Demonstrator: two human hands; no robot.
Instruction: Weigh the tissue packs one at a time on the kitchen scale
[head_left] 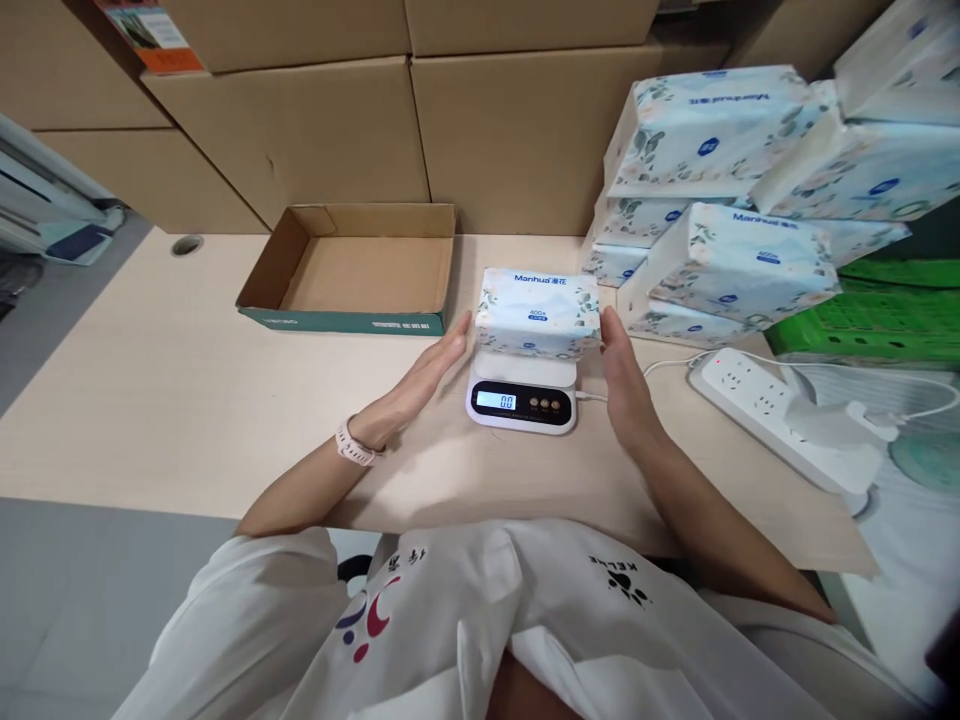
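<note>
Seems to be positioning a tissue pack (537, 312) at the scale (521, 405) between left hand (416, 388) and right hand (628, 385), fingers straight and unclenched, contact unclear, and next calls for level support.

Looks like packing or storage workspace: stacked cardboard boxes (315, 140) behind pale desk (180, 400), digital scale (521, 405), piled tissue packs (750, 260), power strip (780, 420), open carton (360, 280).

The centre pack (538, 312) reads "Manhua" and "400"; stacked packs (757, 260) also read "Manhua". The scale display (497, 401) shows "0.0". The shirt (555, 600) reads "KELME".
</note>
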